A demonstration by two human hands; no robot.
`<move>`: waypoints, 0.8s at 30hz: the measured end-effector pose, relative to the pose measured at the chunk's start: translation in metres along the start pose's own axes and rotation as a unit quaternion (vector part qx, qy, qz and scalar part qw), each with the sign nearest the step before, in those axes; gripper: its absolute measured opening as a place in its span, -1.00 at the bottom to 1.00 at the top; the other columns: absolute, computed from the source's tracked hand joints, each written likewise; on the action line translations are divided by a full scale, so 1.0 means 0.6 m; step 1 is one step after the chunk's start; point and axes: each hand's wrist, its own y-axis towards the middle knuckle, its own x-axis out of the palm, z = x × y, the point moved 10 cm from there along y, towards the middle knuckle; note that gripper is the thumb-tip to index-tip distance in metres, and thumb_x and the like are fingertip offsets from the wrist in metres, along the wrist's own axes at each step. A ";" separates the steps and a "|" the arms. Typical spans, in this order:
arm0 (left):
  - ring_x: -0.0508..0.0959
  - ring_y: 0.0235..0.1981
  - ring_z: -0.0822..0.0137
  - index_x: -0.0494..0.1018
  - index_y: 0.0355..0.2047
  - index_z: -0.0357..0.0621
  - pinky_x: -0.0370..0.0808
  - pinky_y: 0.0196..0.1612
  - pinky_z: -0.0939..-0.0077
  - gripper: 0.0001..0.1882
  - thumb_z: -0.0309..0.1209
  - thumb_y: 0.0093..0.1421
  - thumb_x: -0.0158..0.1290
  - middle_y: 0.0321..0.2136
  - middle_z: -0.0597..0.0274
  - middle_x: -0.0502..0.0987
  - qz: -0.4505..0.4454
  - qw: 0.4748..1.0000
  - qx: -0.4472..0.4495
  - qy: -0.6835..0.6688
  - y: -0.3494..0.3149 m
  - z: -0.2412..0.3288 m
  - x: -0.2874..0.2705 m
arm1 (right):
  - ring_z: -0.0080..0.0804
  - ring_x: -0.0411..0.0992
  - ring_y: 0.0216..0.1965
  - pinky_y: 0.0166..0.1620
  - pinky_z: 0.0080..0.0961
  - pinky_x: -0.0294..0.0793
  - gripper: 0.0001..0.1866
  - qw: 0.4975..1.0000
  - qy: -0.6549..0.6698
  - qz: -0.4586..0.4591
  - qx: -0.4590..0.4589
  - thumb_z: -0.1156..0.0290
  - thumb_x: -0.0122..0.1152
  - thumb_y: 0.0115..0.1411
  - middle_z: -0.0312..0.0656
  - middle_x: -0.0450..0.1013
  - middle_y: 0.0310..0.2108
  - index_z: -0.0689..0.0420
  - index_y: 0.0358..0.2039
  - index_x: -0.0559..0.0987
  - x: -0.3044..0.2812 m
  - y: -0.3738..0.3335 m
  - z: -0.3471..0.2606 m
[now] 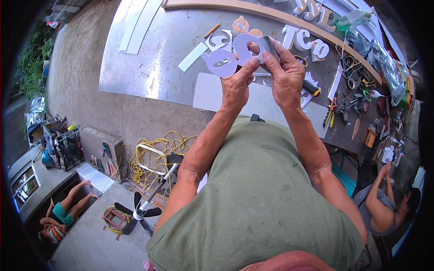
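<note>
Above the table, my left hand (pixel 237 86) pinches a curly white cut-out letter (pixel 222 63) by its lower edge. My right hand (pixel 288 74) is closed round a dark flat piece (pixel 270 46), which looks like sandpaper or a thin strip, against the right side of the letter. Its exact kind is partly hidden by the fingers. Below the letter lies a pale flat board (pixel 210 92) at the table's near edge. Beside my right wrist rests a yellow-and-black handled tool (pixel 311 88).
White raised letters (pixel 303 39) stand on the metal table (pixel 149 67), near a long wooden strip (pixel 253 8). Pliers (pixel 332 110) and cords (pixel 350 63) lie at right. A fan (pixel 139 211) and yellow cable (pixel 140 158) are at lower left. Two other people sit nearby.
</note>
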 end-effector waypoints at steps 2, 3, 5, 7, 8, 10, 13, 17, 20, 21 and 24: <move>0.37 -0.55 0.61 0.49 -0.01 -0.28 0.26 -0.55 0.70 -0.63 -0.47 0.18 0.26 -0.25 0.26 0.59 -0.002 0.994 0.075 0.080 -0.002 0.027 0.003 | -0.47 0.56 -0.12 -0.01 -0.55 0.61 -0.57 0.999 -0.030 -0.008 -0.009 0.59 0.15 0.31 -0.05 0.58 -0.08 0.38 0.18 0.42 0.004 -0.001 -0.006; 0.47 -0.50 0.55 0.52 -0.05 -0.33 0.34 -0.54 0.66 -0.68 -0.53 0.18 0.25 -0.19 0.13 0.62 -0.011 0.990 0.104 0.099 -0.006 0.044 0.018 | -0.49 0.55 -0.11 -0.01 -0.57 0.60 -0.59 0.998 -0.063 -0.005 -0.025 0.57 0.16 0.32 -0.06 0.58 -0.07 0.35 0.17 0.45 0.002 -0.003 -0.011; 0.51 -0.47 0.52 0.53 -0.08 -0.35 0.37 -0.53 0.64 -0.71 -0.56 0.19 0.23 -0.19 0.08 0.62 -0.020 0.990 0.116 0.078 0.000 0.045 0.024 | -0.51 0.54 -0.11 -0.01 -0.59 0.59 -0.61 0.994 -0.096 0.002 -0.042 0.56 0.17 0.32 -0.07 0.58 -0.06 0.32 0.16 0.48 0.000 -0.007 -0.019; 0.61 -0.37 0.40 0.53 -0.10 -0.40 0.52 -0.47 0.56 -0.75 -0.62 0.20 0.19 -0.22 0.01 0.63 -0.029 0.989 0.130 0.057 0.002 0.056 0.028 | -0.56 0.53 -0.12 -0.04 -0.61 0.58 -0.63 0.986 -0.149 -0.014 -0.071 0.54 0.19 0.32 -0.14 0.59 -0.08 0.26 0.14 0.52 0.013 -0.010 -0.032; 0.61 -0.37 0.40 0.53 -0.10 -0.40 0.52 -0.47 0.56 -0.75 -0.62 0.20 0.19 -0.22 0.01 0.63 -0.031 0.989 0.129 0.058 0.006 0.059 0.027 | -0.56 0.53 -0.12 -0.04 -0.61 0.58 -0.63 0.986 -0.149 -0.012 -0.072 0.54 0.19 0.32 -0.14 0.59 -0.08 0.26 0.14 0.52 0.015 -0.008 -0.034; 0.64 -0.34 0.36 0.51 -0.09 -0.42 0.61 -0.40 0.52 -0.74 -0.64 0.19 0.19 -0.23 0.01 0.62 -0.028 0.996 0.081 0.021 0.016 0.050 0.026 | -0.58 0.53 -0.13 -0.05 -0.62 0.58 -0.63 0.996 -0.071 -0.021 -0.052 0.54 0.19 0.32 -0.18 0.60 -0.09 0.25 0.14 0.52 0.022 -0.001 -0.030; 0.66 -0.32 0.32 0.50 -0.09 -0.44 0.66 -0.34 0.47 -0.74 -0.65 0.19 0.18 -0.23 0.00 0.62 0.006 0.998 0.047 -0.046 0.008 0.046 0.036 | -0.57 0.53 -0.13 -0.04 -0.62 0.57 -0.64 0.995 -0.080 -0.009 -0.060 0.54 0.19 0.32 -0.17 0.60 -0.10 0.26 0.13 0.53 0.022 -0.002 -0.040; 0.66 -0.32 0.31 0.50 -0.09 -0.43 0.65 -0.35 0.46 -0.73 -0.65 0.18 0.18 -0.25 0.03 0.62 -0.032 0.995 0.010 -0.097 0.007 0.031 0.034 | -0.58 0.53 -0.12 -0.04 -0.64 0.56 -0.65 0.994 -0.101 -0.012 -0.045 0.53 0.18 0.33 -0.14 0.61 -0.11 0.26 0.12 0.53 0.015 -0.002 -0.031; 0.66 -0.33 0.31 0.50 -0.09 -0.42 0.65 -0.35 0.47 -0.71 -0.62 0.17 0.21 -0.27 0.06 0.62 -0.009 0.999 0.026 -0.041 0.005 0.028 0.018 | -0.60 0.54 -0.17 -0.11 -0.66 0.57 -0.65 0.987 -0.140 -0.017 -0.077 0.52 0.17 0.33 -0.15 0.62 -0.13 0.25 0.13 0.53 0.013 0.001 -0.033; 0.66 -0.34 0.32 0.49 -0.09 -0.41 0.65 -0.36 0.48 -0.72 -0.61 0.18 0.21 -0.28 0.07 0.62 -0.017 0.999 0.024 -0.022 0.006 0.026 0.015 | -0.61 0.54 -0.18 -0.13 -0.65 0.57 -0.65 0.986 -0.146 -0.012 -0.081 0.51 0.18 0.33 -0.16 0.62 -0.13 0.25 0.12 0.53 0.012 0.000 -0.034; 0.66 -0.37 0.33 0.50 -0.11 -0.39 0.64 -0.40 0.51 -0.74 -0.61 0.19 0.20 -0.30 0.09 0.61 -0.015 0.999 0.026 -0.011 -0.003 0.025 0.011 | -0.58 0.55 -0.17 -0.13 -0.62 0.57 -0.63 0.975 -0.201 0.012 -0.092 0.50 0.17 0.34 -0.14 0.62 -0.10 0.24 0.14 0.52 0.006 -0.015 -0.034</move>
